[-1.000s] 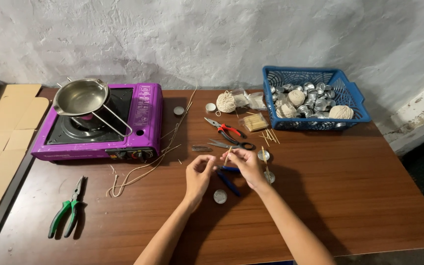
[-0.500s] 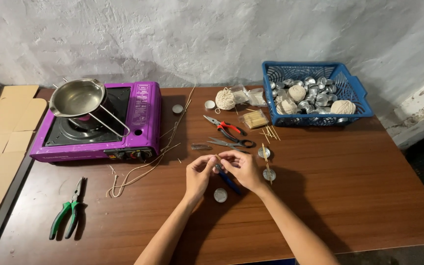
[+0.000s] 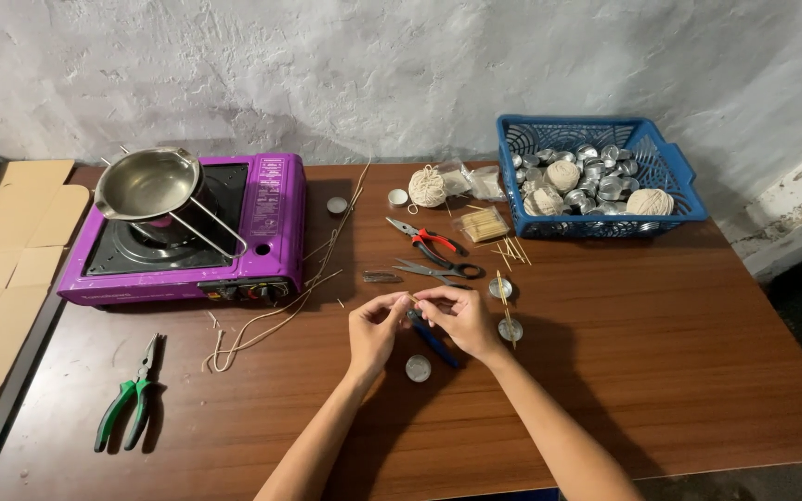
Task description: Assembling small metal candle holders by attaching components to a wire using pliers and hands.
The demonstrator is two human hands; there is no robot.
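Hands drawn closer: left hand (image 3: 375, 327), right hand (image 3: 461, 315) pinching thin wick piece (image 3: 410, 296); blue basket (image 3: 670, 176) holds metal cups (image 3: 596, 172), twine balls (image 3: 650, 201).

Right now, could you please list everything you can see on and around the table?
Portable stove: one, purple, table's left.
Pot: one, steel, on stove.
Green pliers: one, front left.
Wick strands: several, beige, beside stove.
Red pliers: one, centre.
Scissors: one, black-handled, centre.
Basket: one, blue, back right, holding metal cups and twine balls.
Metal cup: one, silver, beneath hands.
Cardboard: tan, far left.
Left hand, right hand: pinching something small together.
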